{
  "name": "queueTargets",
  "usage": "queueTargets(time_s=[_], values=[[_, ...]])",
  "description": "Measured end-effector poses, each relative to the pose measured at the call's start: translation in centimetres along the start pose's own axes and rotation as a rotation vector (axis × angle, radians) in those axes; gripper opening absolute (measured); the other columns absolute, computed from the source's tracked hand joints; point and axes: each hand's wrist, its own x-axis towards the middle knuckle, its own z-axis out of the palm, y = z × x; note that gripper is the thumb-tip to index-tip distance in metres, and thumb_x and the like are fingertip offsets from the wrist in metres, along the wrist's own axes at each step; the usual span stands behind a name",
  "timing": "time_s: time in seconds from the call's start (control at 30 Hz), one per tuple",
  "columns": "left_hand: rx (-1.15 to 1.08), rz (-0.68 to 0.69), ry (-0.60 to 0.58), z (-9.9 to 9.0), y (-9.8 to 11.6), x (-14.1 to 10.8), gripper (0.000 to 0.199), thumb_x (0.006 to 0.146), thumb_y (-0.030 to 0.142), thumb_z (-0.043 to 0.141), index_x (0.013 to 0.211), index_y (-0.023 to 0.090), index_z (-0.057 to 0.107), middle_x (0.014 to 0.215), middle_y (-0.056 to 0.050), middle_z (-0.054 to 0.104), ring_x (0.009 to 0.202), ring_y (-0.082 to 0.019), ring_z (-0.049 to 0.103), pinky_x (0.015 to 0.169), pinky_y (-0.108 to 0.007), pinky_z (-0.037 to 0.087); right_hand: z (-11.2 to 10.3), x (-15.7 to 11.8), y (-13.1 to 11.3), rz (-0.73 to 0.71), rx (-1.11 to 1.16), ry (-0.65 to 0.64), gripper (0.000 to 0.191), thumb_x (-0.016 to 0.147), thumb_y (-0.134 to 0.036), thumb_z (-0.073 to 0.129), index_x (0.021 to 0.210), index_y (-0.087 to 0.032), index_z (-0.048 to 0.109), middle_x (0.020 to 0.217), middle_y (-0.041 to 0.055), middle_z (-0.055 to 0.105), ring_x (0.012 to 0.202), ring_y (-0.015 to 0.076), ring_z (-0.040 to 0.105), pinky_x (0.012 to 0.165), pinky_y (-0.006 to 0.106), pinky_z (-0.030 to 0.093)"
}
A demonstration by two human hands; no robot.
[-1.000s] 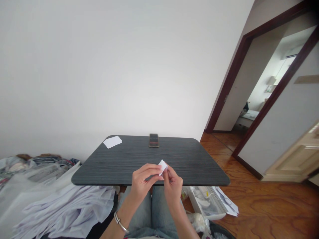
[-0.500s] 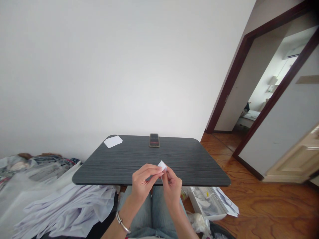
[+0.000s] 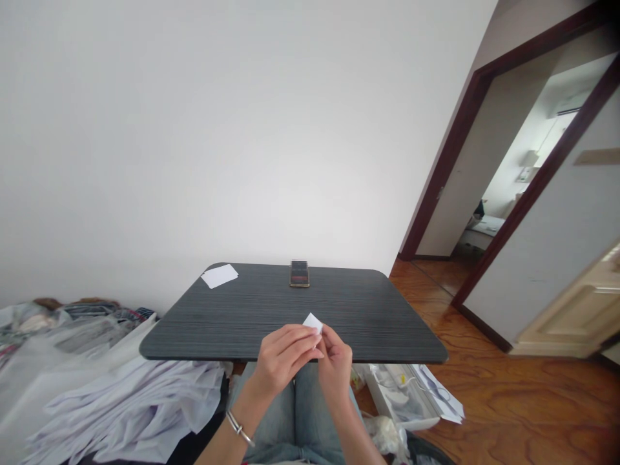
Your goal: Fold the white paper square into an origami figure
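A small folded piece of white paper (image 3: pixel 312 321) is pinched between my two hands, just above the near edge of the dark table (image 3: pixel 232 323). My left hand (image 3: pixel 287 354) has its fingers stretched across the paper's front and partly covers it. On the other side, my right hand (image 3: pixel 335 356) grips the paper's right edge between thumb and bent fingers. One pointed corner sticks up above the fingertips; the lower part is hidden. Several sheets of white paper (image 3: pixel 219 276) lie at the table's far left corner.
A phone-like dark object (image 3: pixel 299 274) stands at the table's back edge by the wall. White cloth (image 3: pixel 130 407) is heaped below on the left. An open white box (image 3: pixel 404 397) with cables sits on the wooden floor (image 3: pixel 542 400) to the right.
My left hand's fingers have slid right and flattened over the paper, covering more of its lower part. The paper has shifted slightly left. My right hand has barely moved.
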Motion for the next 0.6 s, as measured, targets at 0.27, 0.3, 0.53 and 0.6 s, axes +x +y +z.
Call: queueTargets(time_s=[0.27,0.3,0.53,0.6], values=[[-0.018,-0.089,0.050,0.4,-0.8,0.0,0.030,0.071,-0.001,0.061,0.096,0.016,0.061,0.090,-0.006,0.067,0.082,-0.015,0.059,0.071,-0.028,0.051,0.4,0.0,-0.2,0.120,0.255,-0.091,0.024,0.081,-0.035,0.051,0.079,-0.013,0.063,0.056,-0.0010,0.053,0.050,0.0107,0.046,0.049,0.021,0.037],[-0.022,-0.113,0.063,0.4,-0.9,0.1,0.029,0.072,-0.001,0.060,0.094,0.016,0.061,0.088,-0.005,0.068,0.081,-0.014,0.059,0.070,-0.028,0.051,0.5,0.0,-0.3,0.139,0.286,-0.105,0.025,0.081,-0.036,0.052,0.079,-0.013,0.063,0.056,-0.0008,0.054,0.049,0.0106,0.046,0.049,0.021,0.037],[-0.024,-0.213,0.051,0.4,-1.5,0.1,0.019,0.074,0.003,0.058,0.084,0.018,0.063,0.081,-0.004,0.069,0.076,-0.014,0.061,0.067,-0.027,0.052,0.6,0.1,-0.4,0.201,0.395,-0.147,0.024,0.079,-0.036,0.056,0.079,-0.014,0.064,0.052,-0.0011,0.057,0.046,0.0098,0.047,0.046,0.020,0.036],[-0.013,-0.194,0.050,0.5,-1.7,-0.1,0.021,0.075,0.003,0.057,0.086,0.018,0.064,0.081,-0.004,0.069,0.075,-0.014,0.061,0.066,-0.027,0.052,0.6,0.2,-0.5,0.209,0.423,-0.161,0.023,0.079,-0.036,0.056,0.082,-0.014,0.065,0.054,-0.0011,0.058,0.047,0.0101,0.048,0.046,0.020,0.037]])
